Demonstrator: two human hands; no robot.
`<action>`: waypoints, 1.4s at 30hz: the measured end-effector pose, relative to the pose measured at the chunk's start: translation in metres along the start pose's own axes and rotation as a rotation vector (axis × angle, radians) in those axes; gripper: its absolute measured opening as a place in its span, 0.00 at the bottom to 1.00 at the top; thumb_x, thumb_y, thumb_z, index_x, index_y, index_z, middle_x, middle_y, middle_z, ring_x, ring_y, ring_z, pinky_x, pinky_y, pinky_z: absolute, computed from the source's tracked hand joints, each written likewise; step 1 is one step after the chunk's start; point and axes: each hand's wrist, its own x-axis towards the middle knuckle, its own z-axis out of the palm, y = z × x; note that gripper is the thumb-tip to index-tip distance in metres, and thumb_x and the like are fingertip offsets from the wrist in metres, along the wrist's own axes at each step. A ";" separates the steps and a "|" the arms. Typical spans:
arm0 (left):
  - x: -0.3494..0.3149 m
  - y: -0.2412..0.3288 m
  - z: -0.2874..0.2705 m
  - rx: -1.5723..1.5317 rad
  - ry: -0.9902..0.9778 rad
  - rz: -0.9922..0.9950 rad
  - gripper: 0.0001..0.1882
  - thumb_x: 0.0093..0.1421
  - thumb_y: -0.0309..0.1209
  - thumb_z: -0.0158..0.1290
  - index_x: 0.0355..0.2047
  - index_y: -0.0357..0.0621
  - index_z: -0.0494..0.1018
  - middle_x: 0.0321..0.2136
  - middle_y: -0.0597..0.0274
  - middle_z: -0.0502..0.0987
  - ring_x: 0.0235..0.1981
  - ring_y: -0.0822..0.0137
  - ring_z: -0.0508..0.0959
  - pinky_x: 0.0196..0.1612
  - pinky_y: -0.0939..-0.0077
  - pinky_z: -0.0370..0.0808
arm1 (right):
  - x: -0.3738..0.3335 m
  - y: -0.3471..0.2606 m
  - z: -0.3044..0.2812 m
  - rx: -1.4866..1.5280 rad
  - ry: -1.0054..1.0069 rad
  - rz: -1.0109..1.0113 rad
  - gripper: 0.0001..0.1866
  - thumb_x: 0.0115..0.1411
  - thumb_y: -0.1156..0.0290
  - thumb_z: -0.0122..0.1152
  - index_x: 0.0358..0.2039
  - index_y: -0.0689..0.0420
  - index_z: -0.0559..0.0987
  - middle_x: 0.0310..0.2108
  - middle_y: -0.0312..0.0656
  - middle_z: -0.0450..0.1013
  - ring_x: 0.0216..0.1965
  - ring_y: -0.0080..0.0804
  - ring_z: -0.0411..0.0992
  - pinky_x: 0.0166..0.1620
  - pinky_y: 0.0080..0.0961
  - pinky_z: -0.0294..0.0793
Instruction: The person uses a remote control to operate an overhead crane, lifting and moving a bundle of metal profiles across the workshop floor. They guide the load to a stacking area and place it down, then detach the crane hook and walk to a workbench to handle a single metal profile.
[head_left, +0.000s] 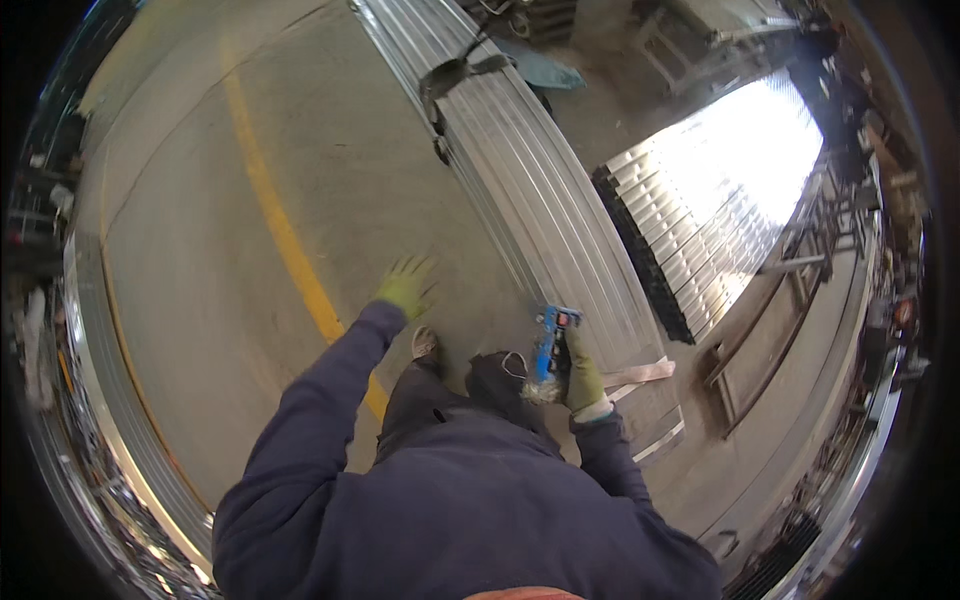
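My left hand (405, 287), in a yellow-green glove, is held out over the floor with its fingers spread and nothing in it. My right hand (584, 375), gloved the same way, is closed around a blue hand-held tool (547, 347). The tool has an orange-red spot near its top and a pale, frayed-looking clump at its lower end. A thin white loop (515, 365) shows beside it. Just past this hand lies a long stack of ribbed metal profiles (560, 200), with a wooden piece (640, 373) at its near end.
A dark strap-like piece (445, 85) lies across the stack farther off. To its right, a second bundle of metal profiles (690, 210) shines in strong light. Metal frames (765, 340) stand beyond it. A yellow line (285, 235) runs along the floor on the left, near my shoe (424, 342).
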 end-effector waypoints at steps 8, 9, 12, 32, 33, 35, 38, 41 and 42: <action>0.319 0.074 0.107 0.092 -0.009 0.299 0.35 0.67 0.56 0.49 0.67 0.48 0.68 0.69 0.50 0.65 0.72 0.47 0.60 0.74 0.49 0.52 | 0.053 0.013 -0.058 0.317 0.281 0.004 0.31 0.68 0.42 0.61 0.56 0.57 0.77 0.43 0.37 0.79 0.41 0.32 0.79 0.46 0.32 0.81; 0.335 0.077 0.119 0.079 0.085 0.319 0.34 0.67 0.55 0.50 0.66 0.48 0.69 0.68 0.50 0.66 0.71 0.47 0.61 0.74 0.48 0.53 | 0.059 0.014 -0.063 0.348 0.307 -0.011 0.31 0.67 0.42 0.62 0.56 0.56 0.78 0.42 0.37 0.79 0.41 0.32 0.79 0.46 0.32 0.81; 0.355 0.081 0.133 0.002 0.041 0.252 0.30 0.66 0.49 0.53 0.63 0.46 0.71 0.66 0.49 0.69 0.67 0.46 0.64 0.71 0.46 0.57 | 0.070 0.004 -0.070 0.522 0.430 0.098 0.30 0.66 0.42 0.63 0.55 0.56 0.78 0.41 0.38 0.79 0.41 0.31 0.79 0.45 0.32 0.81; 0.427 -0.050 -0.018 -0.646 -0.212 -0.352 0.38 0.68 0.52 0.56 0.70 0.44 0.61 0.63 0.42 0.72 0.65 0.51 0.71 0.67 0.63 0.67 | 0.147 -0.098 0.009 0.219 0.149 -0.046 0.27 0.70 0.47 0.59 0.57 0.57 0.77 0.43 0.38 0.81 0.38 0.27 0.81 0.41 0.28 0.84; 0.440 -0.073 -0.039 -0.439 -0.023 -0.349 0.39 0.68 0.54 0.56 0.70 0.42 0.61 0.61 0.41 0.73 0.64 0.51 0.72 0.67 0.64 0.67 | 0.157 -0.105 0.020 0.178 0.142 -0.070 0.28 0.70 0.45 0.59 0.56 0.57 0.78 0.42 0.38 0.81 0.37 0.28 0.81 0.41 0.28 0.83; 0.479 -0.115 -0.082 -1.201 0.185 -0.354 0.42 0.67 0.57 0.55 0.71 0.43 0.60 0.60 0.41 0.73 0.62 0.52 0.73 0.66 0.60 0.68 | 0.181 -0.120 0.047 0.107 0.120 -0.111 0.32 0.68 0.40 0.58 0.56 0.56 0.78 0.41 0.38 0.81 0.36 0.30 0.80 0.40 0.30 0.82; 0.526 -0.156 -0.128 -1.643 0.249 -0.871 0.39 0.68 0.57 0.54 0.69 0.46 0.63 0.54 0.44 0.75 0.59 0.53 0.75 0.60 0.51 0.73 | 0.230 -0.155 0.096 0.133 -0.055 -0.118 0.30 0.70 0.42 0.57 0.57 0.56 0.77 0.43 0.39 0.81 0.39 0.30 0.80 0.43 0.30 0.82; 0.559 -0.182 -0.156 -1.815 0.203 -0.860 0.28 0.70 0.53 0.53 0.63 0.50 0.70 0.44 0.51 0.79 0.51 0.54 0.79 0.50 0.50 0.79 | 0.282 -0.188 0.158 0.188 -0.116 -0.186 0.31 0.71 0.42 0.56 0.58 0.57 0.77 0.42 0.37 0.80 0.39 0.27 0.80 0.43 0.28 0.82; 0.562 -0.190 -0.165 -1.790 0.121 -0.821 0.25 0.71 0.51 0.53 0.61 0.51 0.72 0.40 0.55 0.80 0.46 0.56 0.81 0.45 0.52 0.81 | 0.301 -0.199 0.179 0.199 -0.169 -0.246 0.31 0.71 0.42 0.55 0.58 0.57 0.77 0.41 0.36 0.80 0.38 0.26 0.80 0.43 0.27 0.82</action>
